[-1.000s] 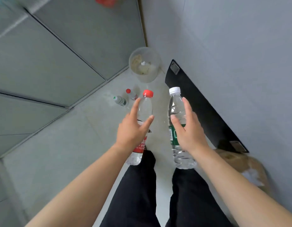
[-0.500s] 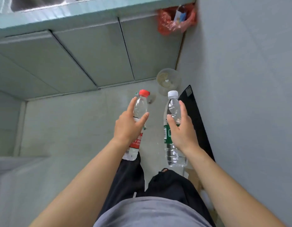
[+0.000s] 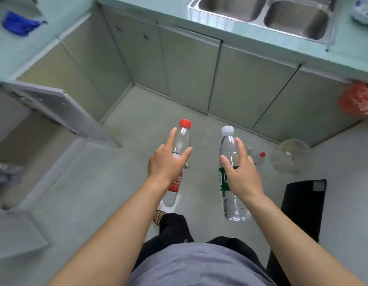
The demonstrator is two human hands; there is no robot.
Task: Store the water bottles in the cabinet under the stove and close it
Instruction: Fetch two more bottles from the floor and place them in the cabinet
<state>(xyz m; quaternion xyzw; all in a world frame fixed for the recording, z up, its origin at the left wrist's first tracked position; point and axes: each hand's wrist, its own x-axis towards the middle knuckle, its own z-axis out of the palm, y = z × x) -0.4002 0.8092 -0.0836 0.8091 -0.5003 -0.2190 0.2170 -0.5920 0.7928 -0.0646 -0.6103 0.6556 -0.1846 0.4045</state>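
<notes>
The open cabinet (image 3: 34, 137) is cut off at the left edge, and its inside is too blurred to make out. Right of the cabinet both forearms reach forward. The left hand (image 3: 168, 166) grips the red-capped bottle (image 3: 184, 137), and farther from the cabinet the right hand (image 3: 243, 178) grips the white-capped bottle (image 3: 227, 145); the fingers wrap each middle and hide part of each label. Both bottles are in the air, long axes roughly upright, caps pointing away from the person.
</notes>
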